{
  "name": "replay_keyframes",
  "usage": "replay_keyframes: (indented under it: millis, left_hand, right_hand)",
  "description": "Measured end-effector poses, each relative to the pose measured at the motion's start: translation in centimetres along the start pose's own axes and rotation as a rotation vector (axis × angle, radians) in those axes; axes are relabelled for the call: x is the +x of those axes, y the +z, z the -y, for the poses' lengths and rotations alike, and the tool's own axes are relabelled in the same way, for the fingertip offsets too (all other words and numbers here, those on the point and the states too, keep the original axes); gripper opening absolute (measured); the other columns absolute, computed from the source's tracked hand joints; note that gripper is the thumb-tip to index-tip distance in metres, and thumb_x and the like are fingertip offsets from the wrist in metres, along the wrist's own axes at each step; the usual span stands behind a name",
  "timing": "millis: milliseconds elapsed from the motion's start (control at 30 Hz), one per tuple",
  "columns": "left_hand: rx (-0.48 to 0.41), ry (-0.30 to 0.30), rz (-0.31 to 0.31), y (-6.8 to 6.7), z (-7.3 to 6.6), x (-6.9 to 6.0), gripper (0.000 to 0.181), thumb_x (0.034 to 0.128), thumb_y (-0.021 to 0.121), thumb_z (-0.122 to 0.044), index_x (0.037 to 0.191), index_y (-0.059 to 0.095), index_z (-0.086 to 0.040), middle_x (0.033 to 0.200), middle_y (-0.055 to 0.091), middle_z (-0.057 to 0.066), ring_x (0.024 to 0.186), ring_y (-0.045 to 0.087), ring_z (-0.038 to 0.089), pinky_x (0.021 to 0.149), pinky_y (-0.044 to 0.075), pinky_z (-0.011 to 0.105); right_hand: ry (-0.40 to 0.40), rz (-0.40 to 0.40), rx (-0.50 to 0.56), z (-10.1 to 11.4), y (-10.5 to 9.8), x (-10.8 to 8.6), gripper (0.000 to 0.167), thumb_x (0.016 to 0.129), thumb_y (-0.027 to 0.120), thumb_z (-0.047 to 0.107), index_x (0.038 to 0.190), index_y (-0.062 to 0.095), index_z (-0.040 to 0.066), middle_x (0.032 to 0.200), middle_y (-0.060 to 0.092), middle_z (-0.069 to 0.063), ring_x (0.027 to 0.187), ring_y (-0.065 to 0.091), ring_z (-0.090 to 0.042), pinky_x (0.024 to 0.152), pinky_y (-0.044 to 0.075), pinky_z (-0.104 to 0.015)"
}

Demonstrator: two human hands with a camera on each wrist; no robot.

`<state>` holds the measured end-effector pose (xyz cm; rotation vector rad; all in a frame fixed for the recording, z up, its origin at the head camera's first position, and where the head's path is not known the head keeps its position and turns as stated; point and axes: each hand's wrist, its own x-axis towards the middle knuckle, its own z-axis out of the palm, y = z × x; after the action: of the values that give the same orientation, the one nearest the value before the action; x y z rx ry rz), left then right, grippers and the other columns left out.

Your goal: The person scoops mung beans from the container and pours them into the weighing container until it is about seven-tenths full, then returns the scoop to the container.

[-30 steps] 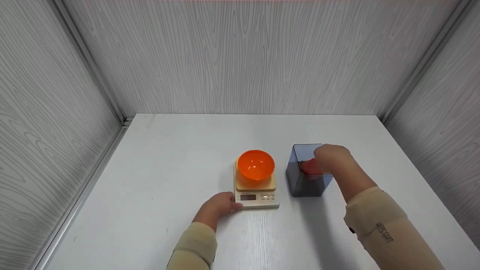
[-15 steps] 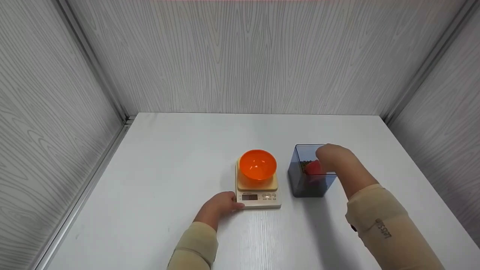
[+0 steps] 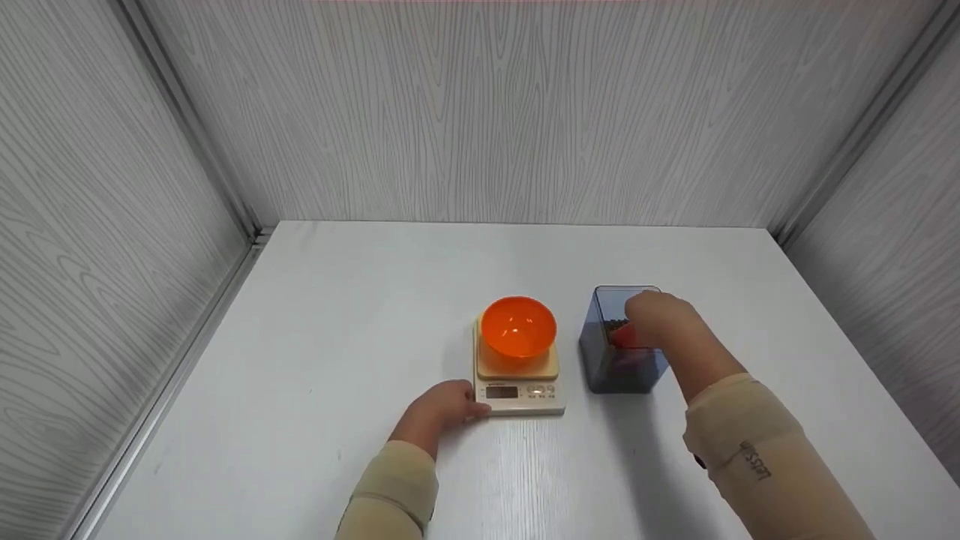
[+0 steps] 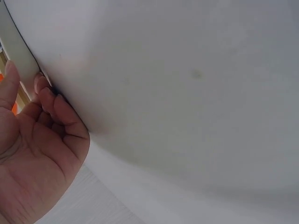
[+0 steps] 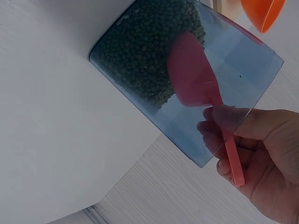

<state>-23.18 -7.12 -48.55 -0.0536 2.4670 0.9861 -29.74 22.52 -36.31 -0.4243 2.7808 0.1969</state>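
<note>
Scale [image 3: 523, 385] and orange bowl [image 3: 518, 327] sit between the hands in the head view: the scale just right of the left hand [image 3: 448, 405], which grips its near left corner, and the bowl upright on the platform [image 3: 519, 369], farther out than that hand. The grip likely stops the scale sliding, set low so that only the bowl loads the platform. It also leaves the display [image 3: 502, 392] uncovered, though its figures are too small to read. Below the right hand [image 3: 656, 319] stands a clear bluish container [image 3: 626, 375], near the scale but apart from it, presumably to shorten the reach between them. That hand holds a red scoop [image 3: 622, 336], head down inside the container.

In the left wrist view, thumb and curled fingers meet the scale's edge from two sides, seemingly a light hold for steadying.

In the right wrist view, thumb and fingers pinch the scoop's handle [image 5: 233, 161], its end running past them toward the palm. The head lies against or among dark pellets [image 5: 140, 46], how deep I cannot tell; gripping close to the head probably gives control within the narrow walls.
</note>
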Motion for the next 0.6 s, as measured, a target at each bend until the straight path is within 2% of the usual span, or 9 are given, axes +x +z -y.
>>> replay_keyframes:
  millis: [67,367,600]
  left_hand:
    - [0.000,-0.005,0.002,0.0,0.0,0.1,0.024,0.0802,0.068,-0.033,0.085,0.058,-0.012,0.077,0.053,0.004,0.078,0.049,0.022,0.075,0.040,0.038]
    - [-0.017,-0.026,0.001,-0.1,0.2,0.3,0.024,0.0806,0.068,-0.032,0.083,0.057,-0.011,0.073,0.050,0.003,0.075,0.048,0.021,0.070,0.038,0.034]
    - [0.011,-0.005,-0.002,0.2,0.3,0.6,0.025,0.0810,0.067,-0.034,0.080,0.056,-0.011,0.071,0.051,0.002,0.072,0.048,0.019,0.067,0.037,0.033]
  right_hand:
    - [-0.009,0.002,0.020,0.1,0.3,0.2,0.013,0.084,0.057,0.010,0.091,0.063,0.001,0.081,0.058,-0.011,0.069,0.049,-0.023,0.068,0.046,-0.042]
    - [0.000,0.033,0.065,0.0,0.9,0.7,0.016,0.083,0.054,0.003,0.096,0.062,0.000,0.086,0.058,-0.012,0.073,0.049,-0.024,0.070,0.045,-0.041]
    - [-0.031,0.046,0.122,-0.5,1.6,1.2,0.016,0.085,0.051,0.004,0.095,0.062,-0.002,0.082,0.057,-0.010,0.072,0.048,-0.022,0.071,0.044,-0.040]
